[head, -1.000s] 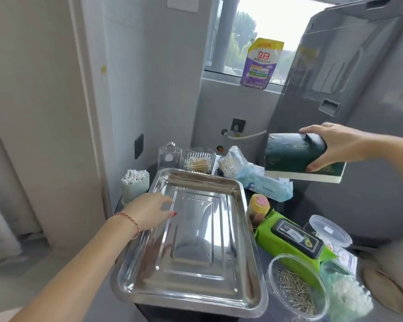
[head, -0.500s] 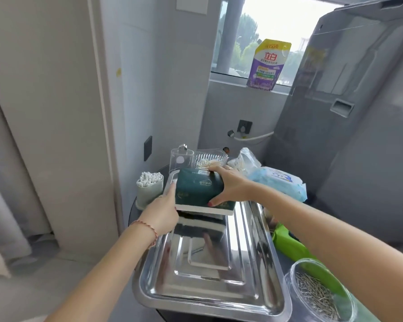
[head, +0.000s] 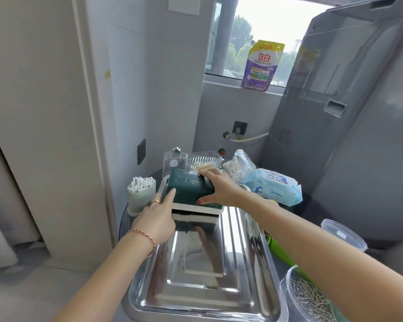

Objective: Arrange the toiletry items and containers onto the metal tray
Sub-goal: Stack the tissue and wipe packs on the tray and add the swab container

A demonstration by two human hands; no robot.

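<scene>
At the metal tray's (head: 247, 263) far end, both hands' fingers (head: 209, 175) clasp the green pack (head: 189, 188).

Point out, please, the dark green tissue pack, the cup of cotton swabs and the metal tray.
dark green tissue pack (head: 189, 188), head view, on its top face.
cup of cotton swabs (head: 141, 196), head view, on its side wall.
metal tray (head: 261, 263), head view, on its right rim.
</scene>
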